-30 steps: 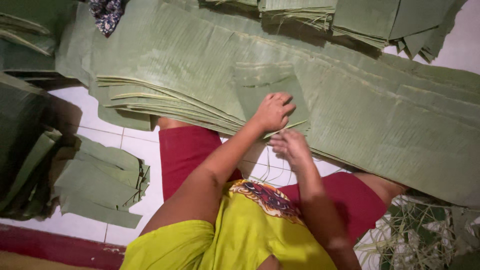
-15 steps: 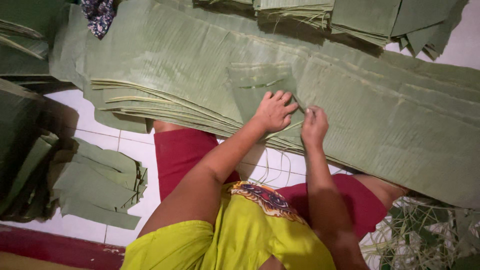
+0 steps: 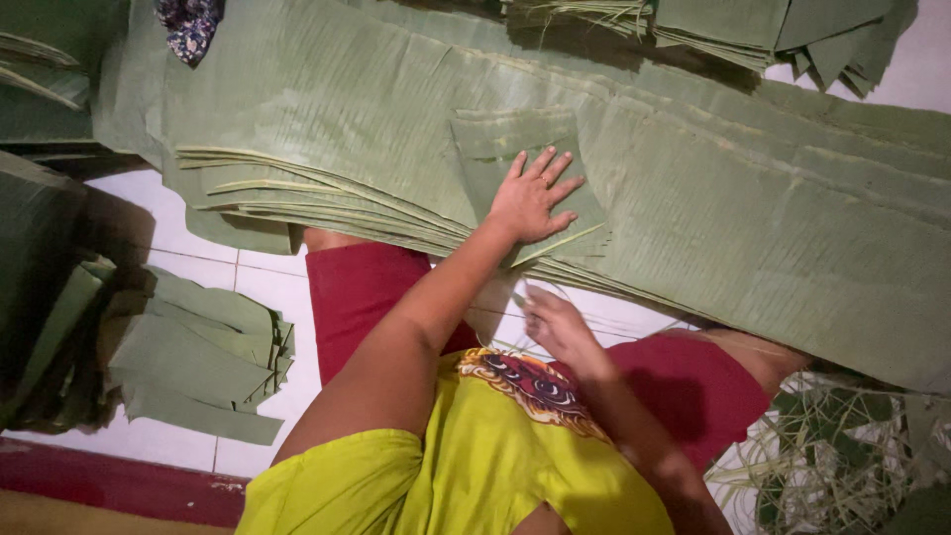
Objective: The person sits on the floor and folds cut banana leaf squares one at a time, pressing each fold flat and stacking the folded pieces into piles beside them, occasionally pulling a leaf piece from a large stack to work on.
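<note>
the left hand (image 3: 532,201) is lying flat, fingers spread wide, palm pressing down on a small squarish cut piece of green banana leaf (image 3: 525,173). it is gripping nothing, only pressing. that cut piece is resting on top of a long stack of broad green banana leaf sheets (image 3: 693,198), which is running across the white tiled floor (image 3: 213,258) from the upper left to the right edge, its layered edges fanning out towards the person's lap.

the right hand (image 3: 557,327) is hovering lower, just off the near edge of the stack and above the red shorts (image 3: 362,287). it is blurred, so i cannot tell whether its fingers are closed or pinching anything; a thin pale strip seems to be running beside it, but whether the hand is holding it is unclear.

the person is wearing a yellow-green shirt (image 3: 466,476) with a printed patch on it. to the left, a smaller pile of folded green leaf pieces (image 3: 198,357) is lying on the tiles, well apart from both hands. more folded leaf pieces (image 3: 792,30) are sitting beyond the stack at the top right, and a tangle of thin pale leaf ribs and trimmings (image 3: 842,456) is lying at the lower right. a dark patterned cloth (image 3: 190,22) is showing at the top left.
</note>
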